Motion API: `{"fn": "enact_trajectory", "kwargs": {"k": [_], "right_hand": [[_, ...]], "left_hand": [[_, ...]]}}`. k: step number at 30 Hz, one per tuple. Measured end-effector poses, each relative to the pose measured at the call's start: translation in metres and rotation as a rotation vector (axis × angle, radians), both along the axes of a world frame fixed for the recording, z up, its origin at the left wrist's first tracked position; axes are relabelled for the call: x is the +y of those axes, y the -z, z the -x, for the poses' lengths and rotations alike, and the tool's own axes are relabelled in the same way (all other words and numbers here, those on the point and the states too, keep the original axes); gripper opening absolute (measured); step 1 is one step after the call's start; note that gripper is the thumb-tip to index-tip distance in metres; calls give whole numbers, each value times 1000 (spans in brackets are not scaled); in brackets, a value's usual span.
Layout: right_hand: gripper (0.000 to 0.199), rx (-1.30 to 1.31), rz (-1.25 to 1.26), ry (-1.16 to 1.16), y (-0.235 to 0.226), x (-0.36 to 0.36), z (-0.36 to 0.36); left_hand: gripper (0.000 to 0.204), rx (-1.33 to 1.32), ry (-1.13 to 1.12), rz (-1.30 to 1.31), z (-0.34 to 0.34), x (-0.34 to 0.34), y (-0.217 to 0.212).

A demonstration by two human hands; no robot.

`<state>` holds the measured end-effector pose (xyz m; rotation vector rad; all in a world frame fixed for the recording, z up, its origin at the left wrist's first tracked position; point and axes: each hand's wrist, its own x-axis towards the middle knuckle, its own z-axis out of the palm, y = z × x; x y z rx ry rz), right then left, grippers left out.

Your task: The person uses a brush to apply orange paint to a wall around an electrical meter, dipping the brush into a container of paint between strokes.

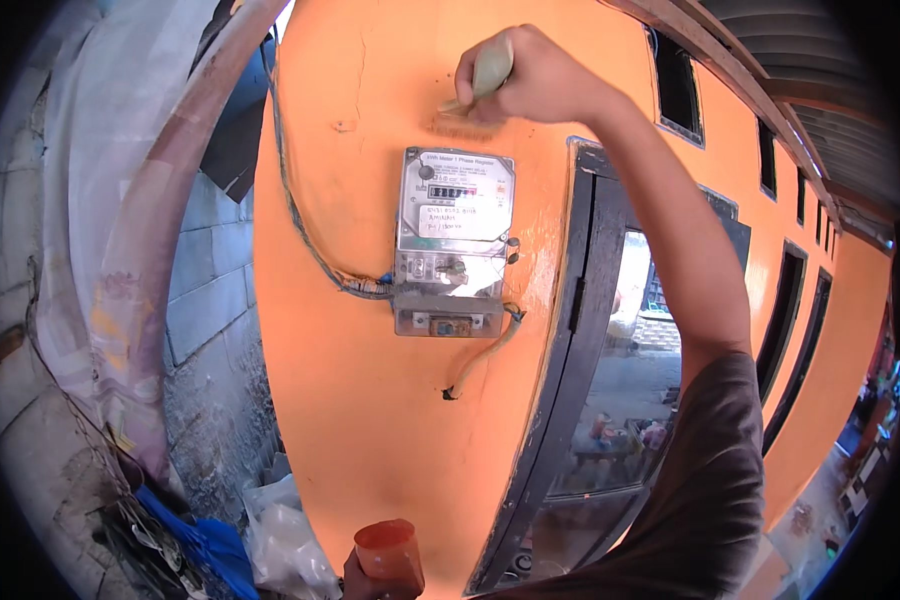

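Note:
Raised high at the top, my right hand (545,85) is closed round the pale green handle of a paintbrush (493,68). Its brown bristles point down and appear to touch the orange wall (370,430), just above an electricity meter (455,200). At the bottom edge my left hand (354,580) grips an orange plastic cup (390,560). The cup is upright and its contents cannot be made out. Most of the left hand is cut off or hidden behind the cup. The meter has a clear cover and is fixed to the wall.
A bundled cable (295,215) runs down to the meter's left side, and a short cable (485,360) enters the wall below. A dark-framed glass door (560,350) stands right of the meter. Hanging fabric (100,230), a block wall (210,270) and a plastic bag (285,540) are at left.

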<state>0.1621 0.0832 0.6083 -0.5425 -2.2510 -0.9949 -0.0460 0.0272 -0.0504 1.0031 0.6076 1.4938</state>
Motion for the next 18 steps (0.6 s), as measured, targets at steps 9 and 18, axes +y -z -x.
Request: {"fn": "enact_trajectory", "kwargs": {"k": [9,18], "right_hand": [[24,135,505,-67,-58,30,15],[33,286,471,-178,-117,51,13]], "left_hand": [[46,72,-22,97,-5,-28,-59],[48,47,-42,159,5,-38,-68]]}}
